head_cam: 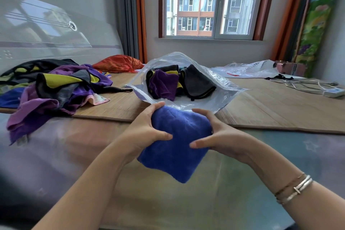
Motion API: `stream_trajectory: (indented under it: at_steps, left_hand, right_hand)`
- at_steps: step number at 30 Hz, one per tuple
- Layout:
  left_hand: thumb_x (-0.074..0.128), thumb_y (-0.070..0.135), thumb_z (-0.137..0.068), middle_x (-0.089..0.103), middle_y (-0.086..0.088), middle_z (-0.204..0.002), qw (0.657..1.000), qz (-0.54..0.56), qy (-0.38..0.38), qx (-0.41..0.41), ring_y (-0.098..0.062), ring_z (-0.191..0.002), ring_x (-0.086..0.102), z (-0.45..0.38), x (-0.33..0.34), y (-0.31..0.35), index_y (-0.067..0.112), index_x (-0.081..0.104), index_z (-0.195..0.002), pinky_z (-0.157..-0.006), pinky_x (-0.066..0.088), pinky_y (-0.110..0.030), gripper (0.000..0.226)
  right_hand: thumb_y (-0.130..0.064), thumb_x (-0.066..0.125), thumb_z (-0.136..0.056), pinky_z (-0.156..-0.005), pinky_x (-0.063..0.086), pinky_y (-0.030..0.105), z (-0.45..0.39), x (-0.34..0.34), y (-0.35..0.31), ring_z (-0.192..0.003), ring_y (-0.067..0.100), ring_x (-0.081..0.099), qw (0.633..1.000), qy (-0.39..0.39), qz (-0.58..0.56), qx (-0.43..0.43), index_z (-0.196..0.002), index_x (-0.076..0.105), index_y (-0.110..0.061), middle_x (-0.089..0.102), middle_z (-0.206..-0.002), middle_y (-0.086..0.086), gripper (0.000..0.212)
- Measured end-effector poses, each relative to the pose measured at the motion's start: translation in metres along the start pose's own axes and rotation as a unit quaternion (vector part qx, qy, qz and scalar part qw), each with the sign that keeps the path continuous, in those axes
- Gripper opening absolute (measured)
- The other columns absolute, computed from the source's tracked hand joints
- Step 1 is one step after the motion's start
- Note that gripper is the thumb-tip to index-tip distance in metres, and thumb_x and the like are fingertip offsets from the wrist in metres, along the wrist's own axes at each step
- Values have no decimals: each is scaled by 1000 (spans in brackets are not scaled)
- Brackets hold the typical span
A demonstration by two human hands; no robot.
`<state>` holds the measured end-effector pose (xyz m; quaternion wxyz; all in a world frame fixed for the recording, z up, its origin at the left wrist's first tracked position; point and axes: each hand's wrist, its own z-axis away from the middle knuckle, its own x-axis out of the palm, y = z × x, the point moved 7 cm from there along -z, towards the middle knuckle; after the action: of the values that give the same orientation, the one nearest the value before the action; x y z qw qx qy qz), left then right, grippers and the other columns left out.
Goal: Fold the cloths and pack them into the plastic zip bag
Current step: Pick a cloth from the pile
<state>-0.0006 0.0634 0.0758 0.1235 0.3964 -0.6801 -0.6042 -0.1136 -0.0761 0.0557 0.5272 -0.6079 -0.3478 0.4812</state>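
Observation:
A folded blue cloth point(177, 147) is held in the air between both hands, just in front of the mouth of the clear plastic zip bag point(224, 88). My left hand point(147, 127) grips its left side and my right hand point(214, 134) grips its right side, thumbs on top. Inside the bag lie folded cloths, a purple one point(163, 84) and a dark grey one point(197, 82). A loose pile of purple, black and yellow cloths point(56, 88) lies on the bed to the left.
An orange pillow point(119, 63) lies behind the pile. Another plastic bag point(248, 69) lies at the back right, with white cables and a power strip point(317, 88) further right. A bamboo mat point(280, 106) covers the bed; the headboard stands at left.

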Motion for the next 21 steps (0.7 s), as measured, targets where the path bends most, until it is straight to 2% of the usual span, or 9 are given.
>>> stream_trajectory:
  at_steps: [2, 6, 9, 11, 13, 16, 18, 20, 21]
  left_hand:
    - [80, -2, -65, 42, 7, -137, 997, -80, -21, 2, -10, -121, 47, 2, 2, 3, 28, 34, -146, -92, 44, -21, 98]
    - [77, 3, -71, 25, 2, -145, 970, -234, -61, -2, -6, -119, 36, 5, 14, -1, 22, 19, -151, -86, 36, -15, 101]
    - [80, 10, -69, 48, 0, -133, 962, -274, -18, 2, -14, -117, 50, 2, 7, -1, 19, 48, -136, -91, 43, -23, 74]
    - [80, 19, -63, 67, -4, -100, 960, -277, 13, 26, -16, -91, 61, -1, -2, 3, 17, 70, -100, -80, 51, -34, 38]
    - [81, 32, -57, 64, -6, -88, 962, -269, 45, 31, -15, -78, 58, -2, -14, 5, 21, 71, -77, -66, 46, -30, 25]
    - [85, 49, -48, 56, 3, -105, 971, -213, 89, 54, -11, -96, 53, -3, -33, 12, 32, 72, -79, -79, 43, -23, 38]
    - [88, 37, -60, 64, 11, -99, 983, -136, 94, 74, 0, -96, 58, -2, -39, 22, 27, 73, -86, -78, 47, -17, 32]
    - [83, 19, -72, 69, 14, -75, 988, -63, 115, 81, 9, -71, 62, -6, -43, 26, 27, 67, -84, -61, 48, -9, 21]
    - [81, 19, -74, 67, 15, -73, 986, -43, 140, 77, 9, -68, 61, -10, -46, 27, 29, 63, -84, -60, 48, -10, 23]
  right_hand:
    - [6, 77, -68, -89, 55, 29, 1, -1, -3, -108, 19, 63, 993, 12, 113, -20, -135, 41, -34, 55, -125, 2, 86]
    - [-25, 82, -52, -92, 53, 35, -4, 5, 2, -108, 15, 57, 954, 31, 298, -6, -130, 45, -35, 52, -124, 0, 87]
    - [-20, 82, -60, -73, 52, 25, -6, 7, -6, -86, 10, 60, 924, 49, 376, -47, -106, 60, -28, 62, -96, -7, 53]
    - [-19, 79, -65, -56, 42, 17, -4, 4, -20, -68, 7, 53, 904, 91, 409, -85, -83, 60, -28, 58, -76, -8, 29]
    - [-21, 80, -66, -58, 39, 17, -4, -4, -31, -72, 11, 52, 901, 137, 394, -117, -79, 61, -29, 53, -79, -4, 24]
    - [-21, 84, -63, -78, 41, 20, -2, -17, -46, -94, 14, 52, 921, 186, 301, -164, -85, 63, -29, 51, -101, 2, 32]
    - [-20, 82, -62, -75, 50, 24, -2, -16, -54, -89, 14, 60, 949, 167, 187, -192, -89, 63, -19, 62, -97, 6, 33]
    - [-16, 80, -68, -66, 54, 25, -5, -12, -58, -80, 14, 65, 963, 159, 80, -201, -99, 61, -12, 68, -90, 6, 37]
    - [-12, 80, -74, -65, 55, 24, -10, -11, -60, -80, 14, 66, 963, 169, 43, -205, -102, 60, -11, 69, -90, 6, 35]
